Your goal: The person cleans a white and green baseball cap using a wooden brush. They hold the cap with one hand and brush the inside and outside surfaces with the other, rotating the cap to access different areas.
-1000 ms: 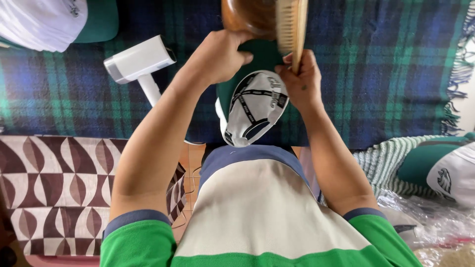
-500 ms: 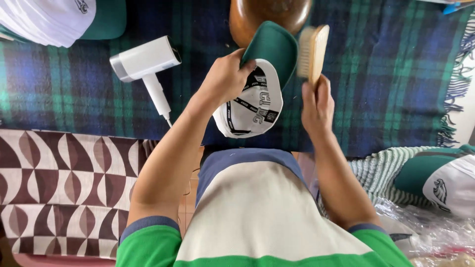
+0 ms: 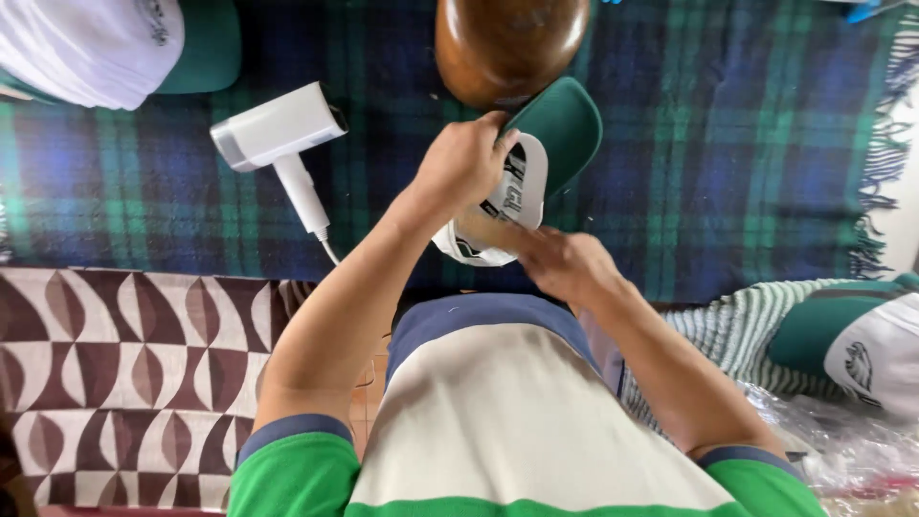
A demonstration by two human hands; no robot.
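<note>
Hands meet over the near middle of the plaid blanket [image 3: 728, 163], both busy with one white cap with a green brim [image 3: 536, 172]. The left hand [image 3: 464, 163] is closed on the cap where crown meets brim, fingers curled over the edge, tipping it so the brim points up and away toward the far edge and the white crown faces the person; held that way, the panel is turned up for working on. The right hand [image 3: 570, 266] comes in from below with its fingers folded around something pale and wooden, apparently a brush [image 3: 493, 233], pressed flat against the lower part of the crown; most of it is hidden, so its shape cannot be told for sure. Just beyond the cap, at the far edge, sits a rounded brown wooden form [image 3: 507, 43], near enough to touch the brim or nearly so. To the left on the blanket lies a white handheld steamer or dryer [image 3: 282, 144], laid on its side with its handle toward the person, within easy reach. White-and-green caps are stacked at the far left corner [image 3: 105, 48], and another cap [image 3: 857, 349] rests at the right on a striped cloth [image 3: 732, 330].
</note>
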